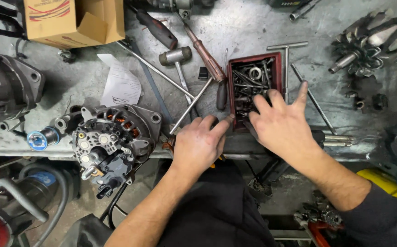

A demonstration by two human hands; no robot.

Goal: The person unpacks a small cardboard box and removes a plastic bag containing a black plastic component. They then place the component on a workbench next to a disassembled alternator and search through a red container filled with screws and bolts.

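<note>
Right hand (283, 123): I see fingers spread apart, tips among bolts in the dark-red rectangular metal tray (278, 68).
Left hand (198, 142): fingers loosely together, empty, index tip touching the tray's near-left corner.
Grey cast-aluminium alternator (111, 142): left of my left fingers.

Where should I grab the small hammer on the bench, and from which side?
Grip the hammer by its thin metal handle, just below the head, coming straight down from above. The head lies flat and free near the box; lower down, long rods cross over the handle near the left hand, so that end is crowded.
</note>
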